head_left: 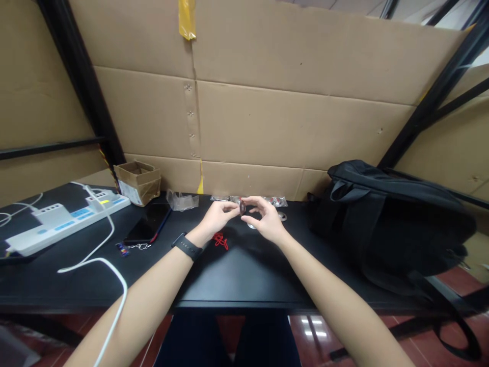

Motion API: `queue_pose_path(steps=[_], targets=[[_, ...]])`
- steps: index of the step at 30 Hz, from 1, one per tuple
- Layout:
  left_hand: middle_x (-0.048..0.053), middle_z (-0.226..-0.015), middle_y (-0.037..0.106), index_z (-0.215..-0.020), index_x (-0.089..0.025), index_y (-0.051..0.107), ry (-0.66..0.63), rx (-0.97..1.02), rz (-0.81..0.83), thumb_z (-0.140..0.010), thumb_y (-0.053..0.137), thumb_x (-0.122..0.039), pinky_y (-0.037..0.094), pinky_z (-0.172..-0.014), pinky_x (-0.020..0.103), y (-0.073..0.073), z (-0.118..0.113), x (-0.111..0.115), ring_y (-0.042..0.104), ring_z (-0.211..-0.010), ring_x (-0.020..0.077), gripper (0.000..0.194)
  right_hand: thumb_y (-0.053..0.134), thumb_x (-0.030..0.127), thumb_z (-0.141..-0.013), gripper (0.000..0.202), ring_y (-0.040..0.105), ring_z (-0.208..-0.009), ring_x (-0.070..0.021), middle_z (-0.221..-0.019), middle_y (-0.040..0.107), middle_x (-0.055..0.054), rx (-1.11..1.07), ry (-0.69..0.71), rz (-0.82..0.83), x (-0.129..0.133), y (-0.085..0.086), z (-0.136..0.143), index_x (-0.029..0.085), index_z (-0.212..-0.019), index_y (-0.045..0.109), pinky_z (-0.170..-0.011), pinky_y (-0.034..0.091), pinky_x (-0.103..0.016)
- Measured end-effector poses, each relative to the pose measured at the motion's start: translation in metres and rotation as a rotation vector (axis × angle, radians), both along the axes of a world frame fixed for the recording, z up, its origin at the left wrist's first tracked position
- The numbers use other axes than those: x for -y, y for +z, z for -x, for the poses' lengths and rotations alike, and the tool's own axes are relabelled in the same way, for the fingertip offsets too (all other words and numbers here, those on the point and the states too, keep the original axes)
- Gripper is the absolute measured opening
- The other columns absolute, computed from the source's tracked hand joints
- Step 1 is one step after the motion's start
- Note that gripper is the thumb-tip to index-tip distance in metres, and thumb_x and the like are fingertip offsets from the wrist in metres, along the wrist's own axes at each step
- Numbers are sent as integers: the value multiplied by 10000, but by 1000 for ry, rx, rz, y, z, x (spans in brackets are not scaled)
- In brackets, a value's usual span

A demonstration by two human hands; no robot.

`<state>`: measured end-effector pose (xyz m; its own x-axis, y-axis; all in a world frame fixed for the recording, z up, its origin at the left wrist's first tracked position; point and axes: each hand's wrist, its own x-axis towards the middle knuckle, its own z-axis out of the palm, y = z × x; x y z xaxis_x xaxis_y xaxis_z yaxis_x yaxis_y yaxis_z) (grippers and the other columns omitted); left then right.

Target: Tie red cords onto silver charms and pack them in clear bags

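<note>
A small dark brown disc-shaped piece (242, 207) is held up over the black table, standing on edge between my two hands. My left hand (217, 219) pinches it from the left with thumb and fingers. From the other side, my right hand (270, 221) curls round it, index finger near its top and thumb near its bottom. Below my left hand lies a tangled red cord (220, 240). A ring-like metal disc (282, 216) rests just right of my right hand. Behind the hands are several small clear packets (277, 201), partly covered by my fingers.
On the left are a white power strip (69, 224), a dark phone (148, 224) with a keychain, a small cardboard box (138, 182) and clear plastic packaging (182, 201). A white cable (110, 265) crosses my left forearm. A black backpack (382, 219) stands at the right.
</note>
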<state>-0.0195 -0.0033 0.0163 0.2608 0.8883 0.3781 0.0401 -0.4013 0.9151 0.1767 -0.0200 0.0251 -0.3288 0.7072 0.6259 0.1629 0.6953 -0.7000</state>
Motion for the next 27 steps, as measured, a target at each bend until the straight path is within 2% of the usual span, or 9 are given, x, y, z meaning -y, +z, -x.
queue_pose_path(steps=[6,11,21,27], targets=[[86,-981,794,-937,-160,806,-17,-31,-43,-804,746,-470,512,-953,376,2,-1,3,709,-992,275,342,775,262,-801,451,645,-1170,-228,-1259,676,-78,8,1,-8,0,1,-1,269,-1227,627,-920,536,-361],[105,-989,788,-969,-154,775,11,77,-17,-742,807,-440,542,-913,374,2,-2,4,727,-936,256,367,787,275,-789,443,656,-1149,-226,-1233,685,-76,-25,8,22,-1,-1,1,266,-1204,631,-897,543,-351],[85,-895,779,-796,-156,749,-1,87,13,-705,834,-408,533,-897,369,0,-3,4,712,-870,230,282,786,313,-795,435,643,-1162,-227,-1241,677,-82,-66,24,64,0,-1,2,264,-1190,610,-905,551,-360],[80,-915,779,-815,-154,737,-44,171,56,-682,857,-419,524,-916,371,-4,-5,3,714,-891,225,320,796,269,-782,465,634,-1179,-230,-1256,669,-82,-101,61,68,1,1,1,273,-1199,590,-888,553,-346]])
